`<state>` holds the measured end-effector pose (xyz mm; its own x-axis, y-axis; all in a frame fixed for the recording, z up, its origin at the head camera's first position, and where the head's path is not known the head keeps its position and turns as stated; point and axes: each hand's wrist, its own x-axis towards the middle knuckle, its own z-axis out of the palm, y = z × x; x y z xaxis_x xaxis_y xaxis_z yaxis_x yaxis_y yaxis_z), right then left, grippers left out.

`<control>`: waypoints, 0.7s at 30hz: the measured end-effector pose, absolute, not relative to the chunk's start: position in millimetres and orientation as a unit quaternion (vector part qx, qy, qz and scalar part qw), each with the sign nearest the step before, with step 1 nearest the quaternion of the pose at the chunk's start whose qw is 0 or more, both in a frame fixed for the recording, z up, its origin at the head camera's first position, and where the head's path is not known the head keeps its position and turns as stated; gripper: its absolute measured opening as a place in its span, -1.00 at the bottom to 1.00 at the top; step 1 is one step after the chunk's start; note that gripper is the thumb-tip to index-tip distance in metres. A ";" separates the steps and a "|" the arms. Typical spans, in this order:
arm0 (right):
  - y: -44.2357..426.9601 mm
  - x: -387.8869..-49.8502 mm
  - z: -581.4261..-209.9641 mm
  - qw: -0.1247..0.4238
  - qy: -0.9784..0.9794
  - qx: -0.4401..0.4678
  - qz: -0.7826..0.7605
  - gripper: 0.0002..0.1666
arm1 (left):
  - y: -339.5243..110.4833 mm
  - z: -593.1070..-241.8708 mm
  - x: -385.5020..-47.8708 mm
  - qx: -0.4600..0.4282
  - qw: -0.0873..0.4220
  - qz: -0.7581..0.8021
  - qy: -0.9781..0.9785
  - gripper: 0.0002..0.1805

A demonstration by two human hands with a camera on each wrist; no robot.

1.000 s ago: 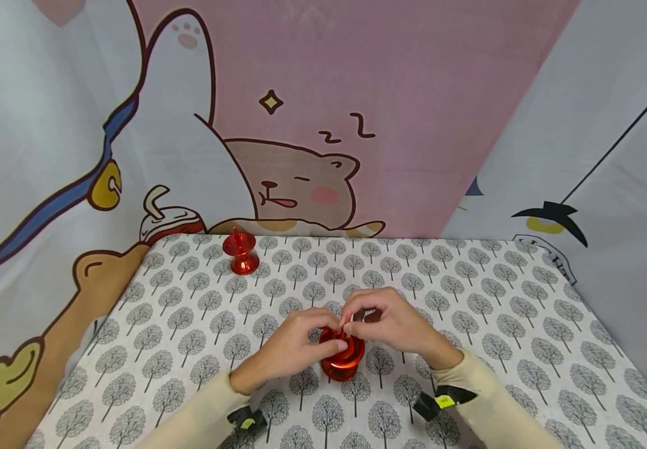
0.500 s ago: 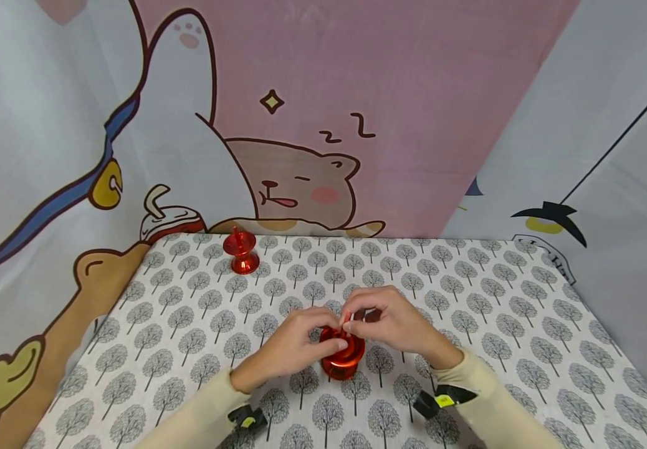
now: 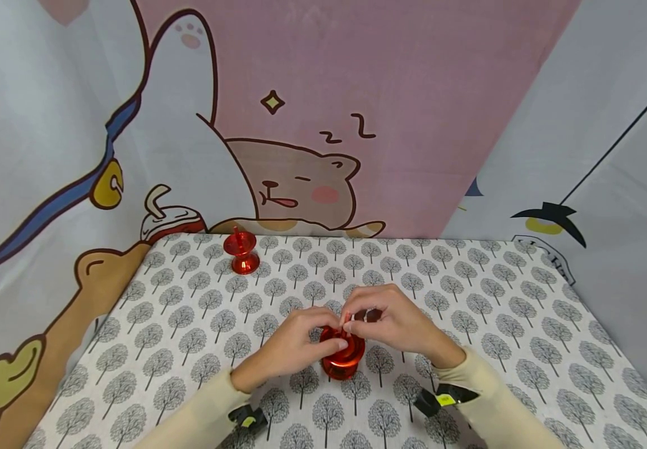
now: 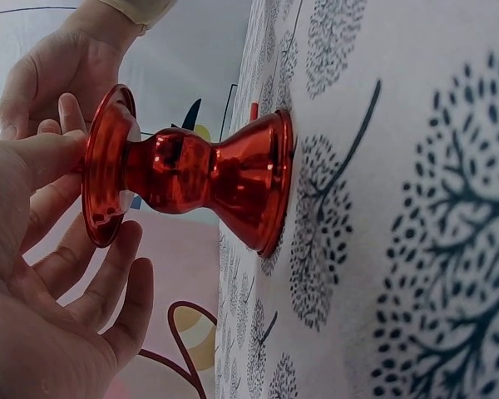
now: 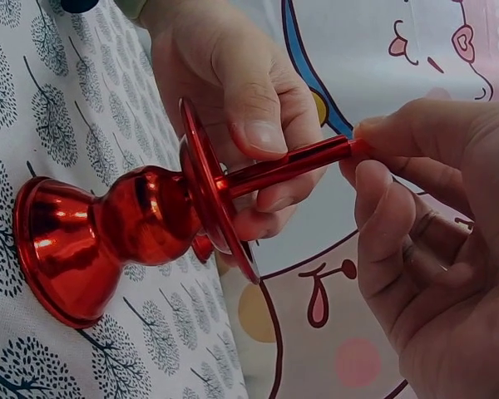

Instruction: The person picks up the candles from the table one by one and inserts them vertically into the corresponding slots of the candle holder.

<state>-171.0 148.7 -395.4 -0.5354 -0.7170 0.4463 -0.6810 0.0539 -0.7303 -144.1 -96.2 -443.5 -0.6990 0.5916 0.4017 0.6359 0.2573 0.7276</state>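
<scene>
head view: a shiny red candle holder [image 3: 341,366] stands upright on the tree-patterned worktop [image 3: 189,337], close in front of the person and between the two hands. the left hand [image 3: 299,345] is curled at the top of it, and the right hand [image 3: 389,321] pinches there too. right wrist view shows more: a slim red rod [image 5: 295,165] rises from the middle of the round dish [image 5: 201,189]; the left thumb and a finger hold the rod partway up, while the right thumb and fingertip pinch its far end. a second red holder [image 3: 241,252], also upright, stands at the far left of the worktop, near the printed backdrop [image 3: 424,112] and well apart from both hands.
</scene>
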 end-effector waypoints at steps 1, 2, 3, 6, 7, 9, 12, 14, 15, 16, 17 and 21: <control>148.5 -171.0 -395.4 0.018 0.725 -0.482 -0.492 -0.81 | -96.2 -443.5 -144.1 -0.387 0.023 -0.470 -0.793 -0.85; 148.4 -170.9 -395.4 0.018 0.725 -0.481 -0.492 -0.81 | -96.3 -443.3 -144.1 -0.387 0.023 -0.470 -0.793 -0.85; 148.2 -170.7 -395.4 0.018 0.725 -0.481 -0.493 -0.80 | -96.3 -443.5 -144.3 -0.387 0.023 -0.470 -0.793 -0.85; 147.6 -170.2 -395.3 0.019 0.725 -0.478 -0.496 -0.80 | -96.3 -443.5 -144.7 -0.388 0.023 -0.470 -0.793 -0.85; 147.4 -170.1 -395.3 0.020 0.726 -0.475 -0.497 -0.80 | -96.3 -443.5 -144.8 -0.389 0.025 -0.470 -0.792 -0.86; 147.2 -170.0 -395.7 0.022 0.728 -0.472 -0.496 -0.80 | -96.3 -443.7 -145.0 -0.390 0.027 -0.469 -0.792 -0.86; 147.0 -170.2 -396.3 0.024 0.729 -0.469 -0.498 -0.80 | -96.1 -443.6 -145.1 -0.392 0.031 -0.468 -0.792 -0.86; 147.0 -170.5 -396.8 0.023 0.728 -0.471 -0.497 -0.79 | -96.0 -443.5 -145.2 -0.392 0.031 -0.468 -0.791 -0.86; 147.0 -170.6 -396.9 0.022 0.728 -0.471 -0.498 -0.79 | -96.1 -443.4 -145.2 -0.392 0.031 -0.468 -0.792 -0.86; 147.1 -170.7 -397.0 0.022 0.727 -0.472 -0.498 -0.78 | -96.2 -443.3 -145.2 -0.392 0.031 -0.468 -0.792 -0.86; 147.2 -170.7 -397.0 0.021 0.727 -0.472 -0.498 -0.78 | -96.3 -443.3 -145.2 -0.392 0.031 -0.467 -0.792 -0.86; 146.8 -170.3 -396.2 0.015 0.727 -0.477 -0.493 -0.79 | -96.6 -443.4 -145.2 -0.393 0.033 -0.465 -0.792 -0.86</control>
<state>-170.3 146.8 -396.2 -0.5445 -0.7085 0.4489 -0.6794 0.0588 -0.7314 -145.2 -96.6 -443.4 -0.6883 0.5923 0.4188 0.6541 0.2572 0.7113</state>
